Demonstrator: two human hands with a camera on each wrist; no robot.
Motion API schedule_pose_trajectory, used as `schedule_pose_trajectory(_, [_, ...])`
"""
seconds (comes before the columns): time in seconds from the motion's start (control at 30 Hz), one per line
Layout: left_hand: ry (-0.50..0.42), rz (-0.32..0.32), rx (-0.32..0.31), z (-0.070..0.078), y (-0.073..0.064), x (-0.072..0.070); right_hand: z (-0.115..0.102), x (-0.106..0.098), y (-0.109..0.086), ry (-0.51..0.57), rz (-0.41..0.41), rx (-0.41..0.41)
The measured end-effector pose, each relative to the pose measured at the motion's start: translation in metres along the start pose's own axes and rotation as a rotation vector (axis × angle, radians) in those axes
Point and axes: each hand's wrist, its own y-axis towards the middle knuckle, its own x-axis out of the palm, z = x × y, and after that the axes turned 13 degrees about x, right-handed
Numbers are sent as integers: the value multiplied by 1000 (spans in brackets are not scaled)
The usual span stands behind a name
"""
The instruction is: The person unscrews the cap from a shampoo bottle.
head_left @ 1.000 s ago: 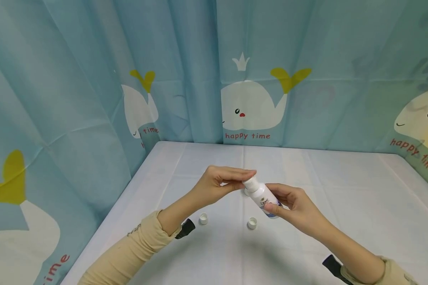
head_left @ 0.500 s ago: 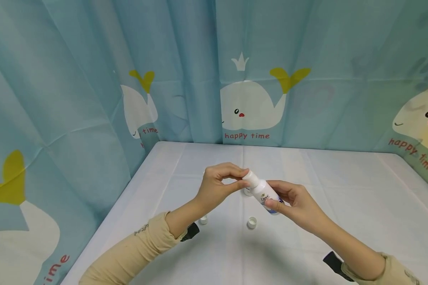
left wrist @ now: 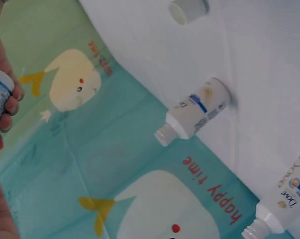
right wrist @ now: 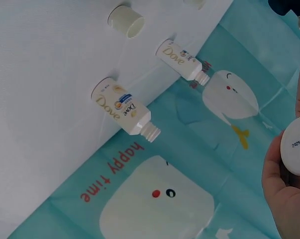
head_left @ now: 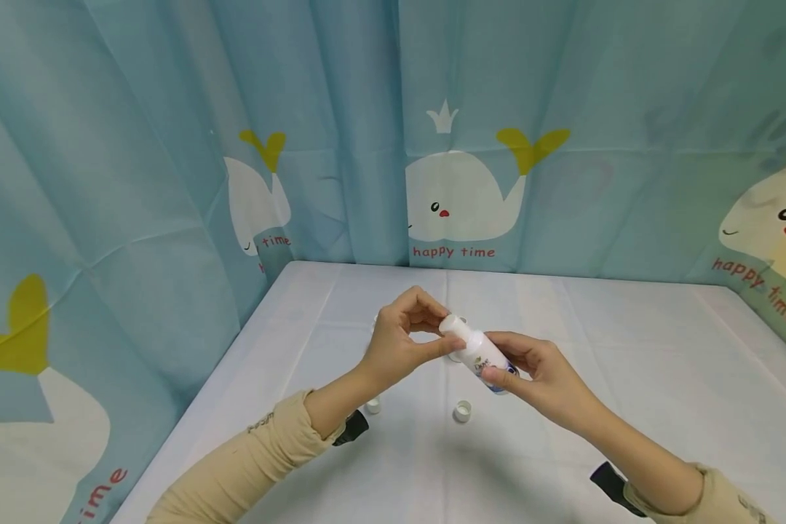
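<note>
A white Dove bottle (head_left: pixel 481 358) with a white cap (head_left: pixel 455 329) is held tilted above the table, cap end up and to the left. My right hand (head_left: pixel 542 378) grips its body, thumb across the label. My left hand (head_left: pixel 401 336) pinches the cap, its thumb on the near side and its bent fingers behind. The bottle's round base (right wrist: pixel 295 145) faces the right wrist camera. Two more Dove bottles, one (left wrist: pixel 197 112) and another (left wrist: pixel 286 191), stand uncapped on the table; in the head view they are mostly hidden behind the hands.
Two loose white caps, one (head_left: pixel 461 411) and another (head_left: pixel 372 405), lie on the white table (head_left: pixel 629 378) nearer to me than the held bottle. A light blue curtain (head_left: pixel 354 109) with printed whales hangs behind and to the sides of the table.
The fingers of my left hand have shifted from lying over the cap's top to curling behind it. The bottle has moved slightly left; my right hand keeps its grip.
</note>
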Motion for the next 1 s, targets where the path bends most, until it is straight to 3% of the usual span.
schedule_pose_trajectory(0.2, [12, -90, 10, 4, 2, -8, 2, 0, -2, -10, 17, -16])
schedule_pose_trajectory(0.5, [110, -249, 196, 4, -2, -13, 6, -2, -5, -19, 0, 2])
schedule_pose_trajectory(0.63, [120, -285, 231, 3, -1, -12, 7, -1, -7, -17, -8, 6])
schedule_pose_trajectory(0.83, [109, -271, 226, 4, -1, -12, 8, -1, -8, -22, 1, -8])
schedule_pose_trajectory(1.0, [80, -184, 134, 6, -4, -10, 7, 1, -10, -19, -12, -6])
